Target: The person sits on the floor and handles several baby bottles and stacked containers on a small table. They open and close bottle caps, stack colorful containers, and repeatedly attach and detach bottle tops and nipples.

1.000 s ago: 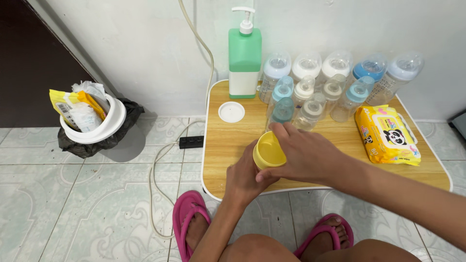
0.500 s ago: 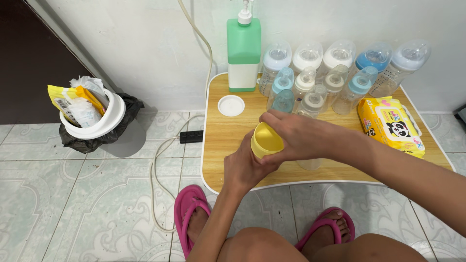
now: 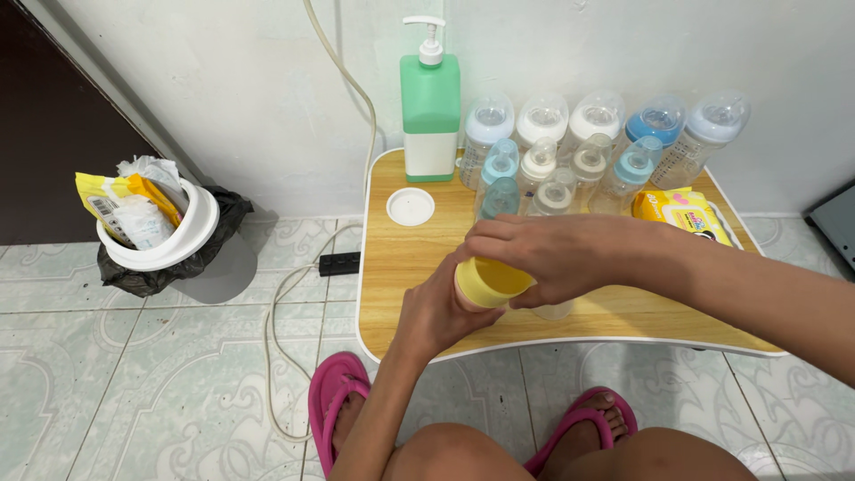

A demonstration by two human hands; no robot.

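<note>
**Both hands share 1 yellow cup over the tabletop edge**

Grip first: the left hand (image 3: 438, 307) is wrapped around the lower body of the yellow cup (image 3: 488, 281) from below and behind, fingers closed on it, while the right hand (image 3: 548, 258) comes over from the right with its fingers curled on the far rim and side. So both are clamped on the same cup, which is held tilted, mouth toward the camera, just above the near part of the wooden tabletop (image 3: 405, 258). What sits beneath the cup is partly hidden; a clear piece (image 3: 554, 311) shows just under the right hand, but I cannot tell what it is.

Risks, as I judge them:

- The cup leans. If anything is inside, it could spill toward the near edge and onto the tiled floor (image 3: 160, 374) and the pink sandals (image 3: 331, 392).
- The right forearm passes close in front of the cluster of baby bottles (image 3: 570, 147). They stand packed and upright, so 1 nudge from the wrist or elbow could topple several.
- The wipes pack (image 3: 681, 212) lies just beside that arm and could be pushed off the right side.
- A twist with uneven pressure could let the smooth cup slip out of the left hand.

The green pump dispenser (image 3: 430, 102) and white round lid (image 3: 411, 207) stand well apart.
</note>
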